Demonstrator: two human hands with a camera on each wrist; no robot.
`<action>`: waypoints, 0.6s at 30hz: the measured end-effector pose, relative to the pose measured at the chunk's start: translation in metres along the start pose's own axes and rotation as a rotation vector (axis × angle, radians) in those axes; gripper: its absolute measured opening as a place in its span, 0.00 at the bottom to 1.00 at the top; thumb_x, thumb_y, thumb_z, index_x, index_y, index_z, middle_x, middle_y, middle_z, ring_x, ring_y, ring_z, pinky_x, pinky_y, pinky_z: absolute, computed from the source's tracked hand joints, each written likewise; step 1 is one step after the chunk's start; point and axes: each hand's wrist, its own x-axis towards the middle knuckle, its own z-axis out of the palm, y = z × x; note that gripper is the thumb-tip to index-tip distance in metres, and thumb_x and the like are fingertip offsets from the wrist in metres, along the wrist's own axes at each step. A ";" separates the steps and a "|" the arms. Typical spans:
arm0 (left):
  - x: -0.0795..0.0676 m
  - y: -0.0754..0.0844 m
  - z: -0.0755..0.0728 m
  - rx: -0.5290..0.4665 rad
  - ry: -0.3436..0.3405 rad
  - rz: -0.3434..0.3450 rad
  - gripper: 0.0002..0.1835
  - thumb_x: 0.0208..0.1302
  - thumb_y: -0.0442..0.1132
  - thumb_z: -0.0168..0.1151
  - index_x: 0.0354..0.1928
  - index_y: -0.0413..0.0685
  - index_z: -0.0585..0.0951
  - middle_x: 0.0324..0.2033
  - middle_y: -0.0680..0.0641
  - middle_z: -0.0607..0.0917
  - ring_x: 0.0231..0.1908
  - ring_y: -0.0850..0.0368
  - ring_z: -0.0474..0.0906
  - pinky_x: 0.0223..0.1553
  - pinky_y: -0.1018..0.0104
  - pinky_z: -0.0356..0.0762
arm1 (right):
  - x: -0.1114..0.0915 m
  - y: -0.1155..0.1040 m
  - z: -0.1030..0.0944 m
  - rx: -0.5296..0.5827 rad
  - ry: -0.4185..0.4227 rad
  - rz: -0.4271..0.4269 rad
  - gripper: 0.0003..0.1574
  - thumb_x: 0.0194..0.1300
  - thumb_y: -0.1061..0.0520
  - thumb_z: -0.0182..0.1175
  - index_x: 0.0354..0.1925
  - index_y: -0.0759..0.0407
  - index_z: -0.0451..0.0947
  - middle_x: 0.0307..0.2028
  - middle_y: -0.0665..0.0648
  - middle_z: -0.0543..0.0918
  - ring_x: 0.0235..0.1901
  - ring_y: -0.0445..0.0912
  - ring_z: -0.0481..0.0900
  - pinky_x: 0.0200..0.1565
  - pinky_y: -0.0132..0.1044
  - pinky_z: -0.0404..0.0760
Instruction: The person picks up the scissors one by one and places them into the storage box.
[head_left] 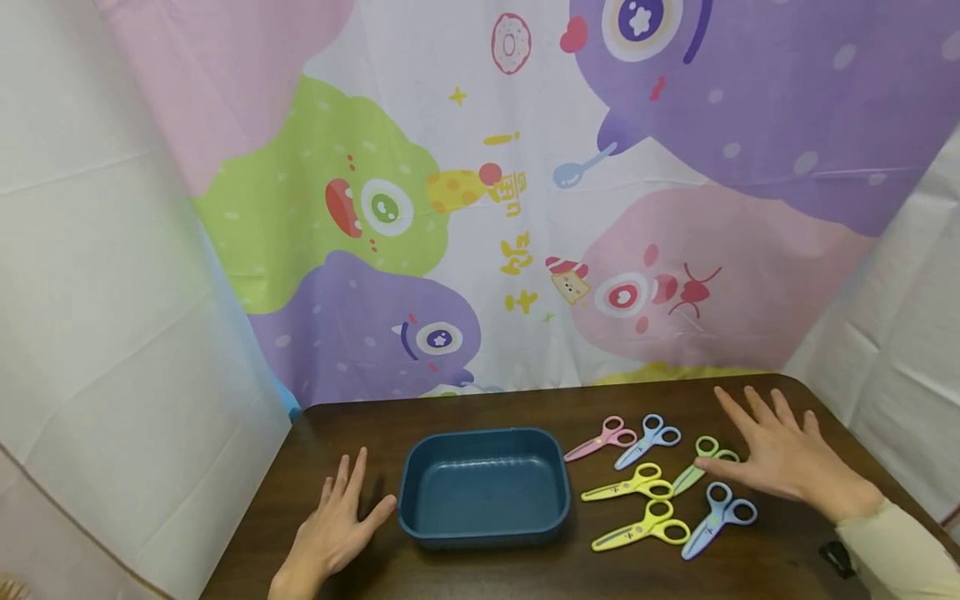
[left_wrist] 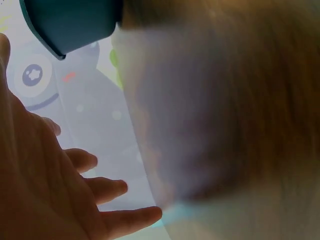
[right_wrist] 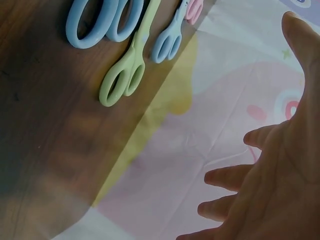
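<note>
My left hand (head_left: 330, 521) has its fingers spread, just left of a dark blue rectangular bin (head_left: 483, 500) with nothing in it. My right hand (head_left: 783, 450), fingers also spread, is over the table's right side and holds nothing. Closest to it are green scissors (head_left: 688, 477), partly behind the thumb in the head view, and blue scissors (head_left: 708, 527). Two yellow scissors (head_left: 622, 490) lie between these and the bin. Farther back are pink scissors (head_left: 596, 442) and another pair of blue scissors (head_left: 639, 448). In the right wrist view, green handles (right_wrist: 122, 75) show apart from the palm.
A dark brown wooden table (head_left: 345, 429) carries everything. Behind it hangs a curtain (head_left: 525, 333) printed with cartoon monsters, and white cloth (head_left: 112, 333) hangs at the sides. A small black object (head_left: 836, 558) lies beside the right sleeve (head_left: 896, 550).
</note>
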 end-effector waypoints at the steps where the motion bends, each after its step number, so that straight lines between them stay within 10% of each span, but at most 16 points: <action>1: 0.000 0.001 0.000 -0.009 0.001 -0.001 0.50 0.72 0.75 0.42 0.82 0.66 0.33 0.81 0.36 0.40 0.74 0.19 0.44 0.46 0.20 0.72 | 0.000 0.001 0.000 0.003 0.002 0.003 0.73 0.58 0.16 0.57 0.83 0.48 0.38 0.74 0.81 0.55 0.70 0.86 0.47 0.57 0.87 0.46; 18: 0.006 0.014 0.008 -0.133 0.005 -0.026 0.48 0.73 0.74 0.40 0.83 0.60 0.39 0.80 0.37 0.54 0.76 0.25 0.49 0.62 0.18 0.56 | 0.002 0.008 -0.004 0.038 0.000 0.004 0.72 0.59 0.19 0.59 0.83 0.49 0.39 0.73 0.81 0.56 0.69 0.85 0.50 0.57 0.86 0.52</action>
